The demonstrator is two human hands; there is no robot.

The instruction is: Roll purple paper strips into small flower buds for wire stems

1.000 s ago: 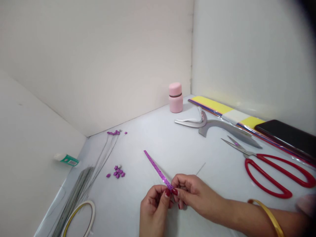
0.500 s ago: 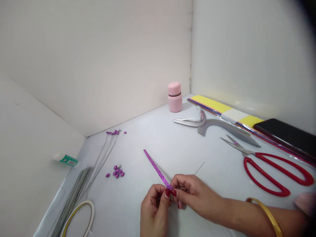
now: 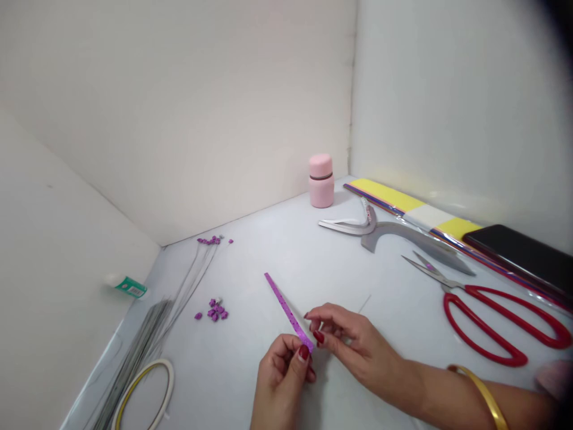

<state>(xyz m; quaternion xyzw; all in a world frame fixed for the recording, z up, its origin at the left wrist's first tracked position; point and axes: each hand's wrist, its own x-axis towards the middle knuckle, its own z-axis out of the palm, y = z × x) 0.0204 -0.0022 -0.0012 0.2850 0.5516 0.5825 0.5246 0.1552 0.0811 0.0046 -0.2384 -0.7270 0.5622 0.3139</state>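
Observation:
My left hand (image 3: 281,379) pinches the lower end of a narrow purple strip (image 3: 286,309) with dark dots between thumb and fingers; the strip slants up and away to the left. Beside that end, my right hand (image 3: 347,334) has its thumb and index finger apart, with nothing visible between them. I cannot tell whether its fingertips touch the strip's edge. A thin wire (image 3: 364,303) shows just beyond the right hand, its near end hidden. To the left lie a cluster of small purple buds (image 3: 216,311) and thin wires topped with purple buds (image 3: 208,240).
Red-handled scissors (image 3: 486,325) lie open at the right, near grey curved pieces (image 3: 414,234), a black phone (image 3: 519,251) and a pack of coloured sheets (image 3: 385,196). A pink jar (image 3: 321,182) stands behind. At left are a glue tube (image 3: 129,286), grey wires (image 3: 134,358) and a tape roll (image 3: 168,388).
My right hand has let go of the strip's lower end and its thumb and index finger have spread. The left hand keeps its pinch. The whole view has shifted slightly.

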